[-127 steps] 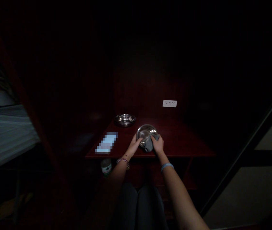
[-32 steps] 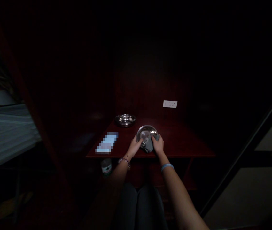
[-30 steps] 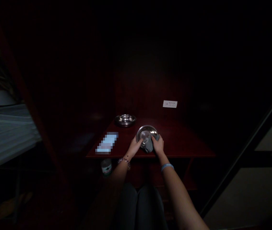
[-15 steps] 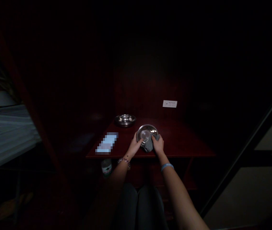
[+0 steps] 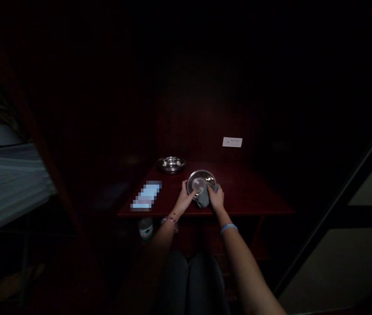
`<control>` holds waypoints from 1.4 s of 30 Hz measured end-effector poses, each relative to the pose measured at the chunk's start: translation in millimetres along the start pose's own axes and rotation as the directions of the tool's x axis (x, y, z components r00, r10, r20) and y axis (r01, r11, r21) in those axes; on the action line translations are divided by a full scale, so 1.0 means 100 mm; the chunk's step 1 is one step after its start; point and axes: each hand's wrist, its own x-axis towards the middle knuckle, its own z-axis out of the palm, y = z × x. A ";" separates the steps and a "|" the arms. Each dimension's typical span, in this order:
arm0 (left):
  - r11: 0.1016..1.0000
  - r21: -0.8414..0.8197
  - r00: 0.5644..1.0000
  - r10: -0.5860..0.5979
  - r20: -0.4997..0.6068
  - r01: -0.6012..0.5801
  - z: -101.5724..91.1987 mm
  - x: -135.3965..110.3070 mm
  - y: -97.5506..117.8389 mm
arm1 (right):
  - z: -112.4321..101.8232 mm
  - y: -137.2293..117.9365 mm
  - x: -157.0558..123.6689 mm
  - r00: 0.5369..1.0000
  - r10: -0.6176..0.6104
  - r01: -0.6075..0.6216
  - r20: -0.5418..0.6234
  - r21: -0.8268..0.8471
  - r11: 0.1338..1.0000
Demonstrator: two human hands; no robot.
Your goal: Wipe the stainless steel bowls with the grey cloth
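On my feed, left hand (image 5: 184, 200) fingers curled on a steel bowl (image 5: 200, 182), right hand (image 5: 217, 198) fingers closed on a gray cloth (image 5: 203, 200) against its rim

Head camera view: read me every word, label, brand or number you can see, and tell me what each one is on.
Bottle label: green print, too blurred to read.
Blurred-out item on the table: pixelated, unreadable.
Wall plate: tiny marks, too small to read.
No text is legible.
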 end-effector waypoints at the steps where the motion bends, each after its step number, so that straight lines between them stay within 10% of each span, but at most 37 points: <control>1: 1.000 0.002 1.000 -0.007 -0.004 0.007 0.00 0.00 0.00 | 0.00 0.00 0.00 1.000 0.000 0.000 0.003 0.003 1.000; 42: 1.000 0.008 0.999 -0.018 -0.037 0.018 -0.01 0.03 -0.09 | 0.01 0.03 0.02 1.000 -0.009 0.009 0.011 -0.023 1.000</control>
